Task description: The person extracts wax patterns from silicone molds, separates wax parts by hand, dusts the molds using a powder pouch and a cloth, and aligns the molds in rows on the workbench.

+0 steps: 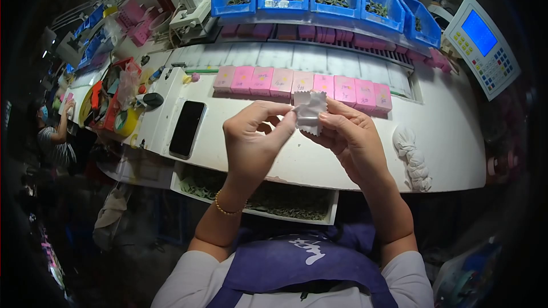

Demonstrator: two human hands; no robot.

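Over the white table (354, 172), in front of the chest, a small shiny silver packet (310, 112) is up in the air between two bare hands. The left hand (251, 140) pinches its left edge with thumb and finger close together. The right hand (358, 140) holds its right side, with the thumb on the front and other fingers behind. The packet's long way runs up and down in the view, so its two zigzag ends point away from the body and back to it. Both hands touch it, so neither one is nearer. Just past it is a row of pink blocks (261, 81). A black phone (187, 129) lies on the left, and a twisted white cloth (412, 157) lies on the right.
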